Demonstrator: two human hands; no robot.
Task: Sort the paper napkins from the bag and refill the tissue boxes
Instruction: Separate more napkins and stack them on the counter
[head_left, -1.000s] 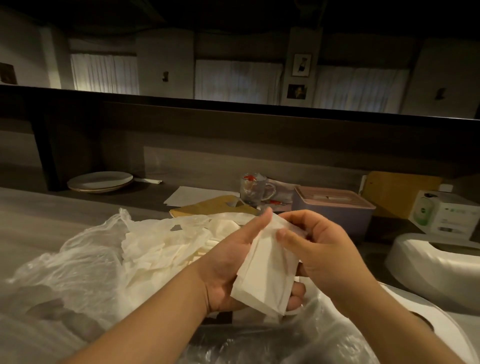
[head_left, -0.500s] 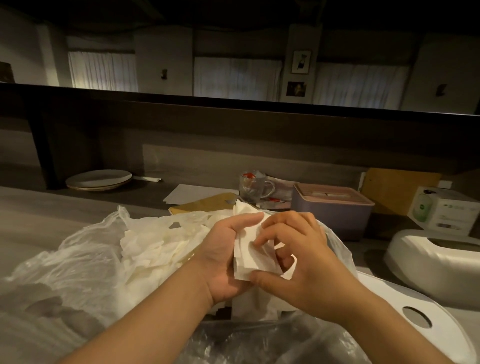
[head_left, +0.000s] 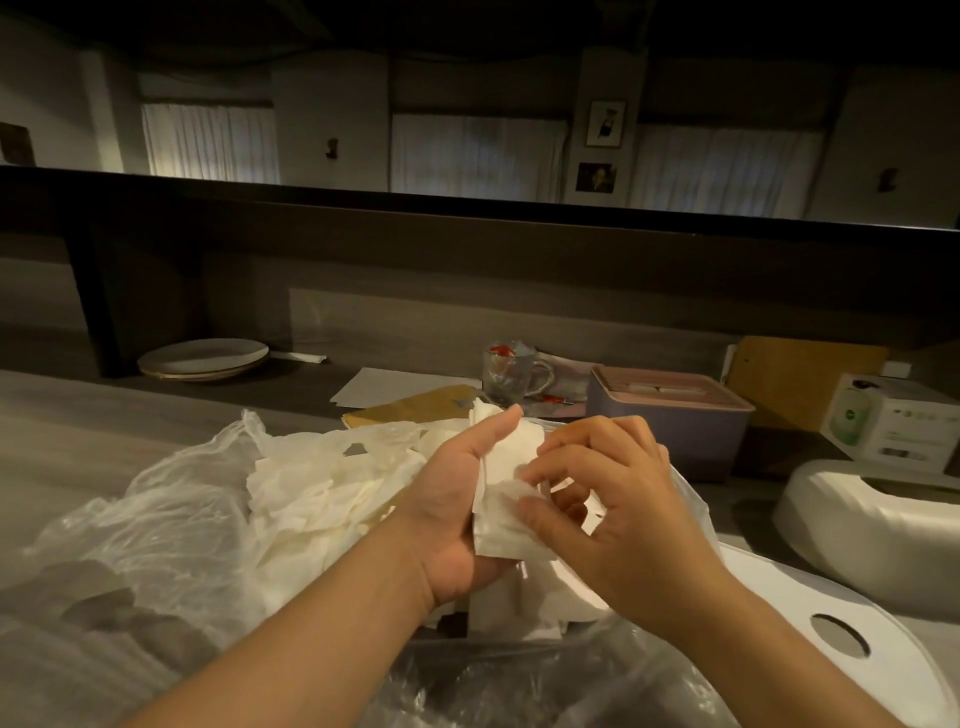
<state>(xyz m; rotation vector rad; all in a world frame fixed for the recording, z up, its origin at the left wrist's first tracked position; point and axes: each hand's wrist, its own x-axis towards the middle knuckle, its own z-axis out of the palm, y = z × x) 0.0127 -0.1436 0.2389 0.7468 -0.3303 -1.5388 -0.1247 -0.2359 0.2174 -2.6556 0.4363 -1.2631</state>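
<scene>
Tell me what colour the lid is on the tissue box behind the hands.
Pink, over a purple-grey body; the tissue box shows in the head view.

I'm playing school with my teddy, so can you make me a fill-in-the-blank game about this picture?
1. Both hands hold a small stack of white ____.
2. The glass mug stands to the ____ of the purple tissue box.
3. The plates lie far to the ____ on the dark counter.

Missing words: napkins, left, left

Left hand (head_left: 457, 499) and right hand (head_left: 618, 514) apparently pinch together.
</scene>
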